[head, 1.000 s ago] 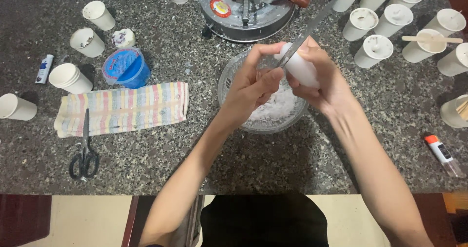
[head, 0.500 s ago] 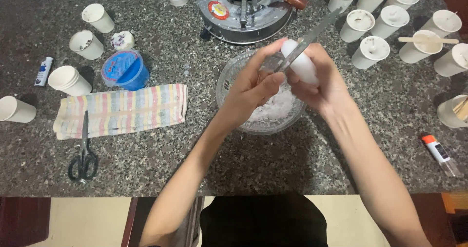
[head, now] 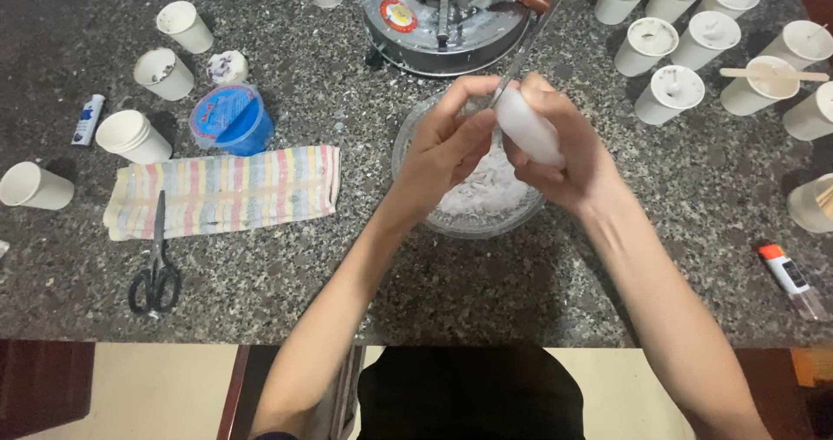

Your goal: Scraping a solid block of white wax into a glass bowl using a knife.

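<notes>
My right hand [head: 568, 158] grips a white waxy lump [head: 531, 129] over a clear glass bowl [head: 486, 229]. White shavings [head: 486, 193] lie in the bowl. My left hand [head: 447, 145] is closed on the lower end of a thin metal blade [head: 534, 45]. The blade rests against the lump and slants up to the right, over the stove. Both hands touch at the lump, a little above the bowl.
A round metal stove [head: 451, 19] stands behind the bowl. Several wax-filled paper cups [head: 672, 93] crowd the back right. Empty cups [head: 130, 136], a blue tub [head: 230, 119], a striped towel [head: 226, 193] and scissors [head: 156, 271] lie left. A small tube [head: 790, 275] lies right.
Both hands stay together over the bowl and have barely shifted. The blade's angle against the lump has changed a little.
</notes>
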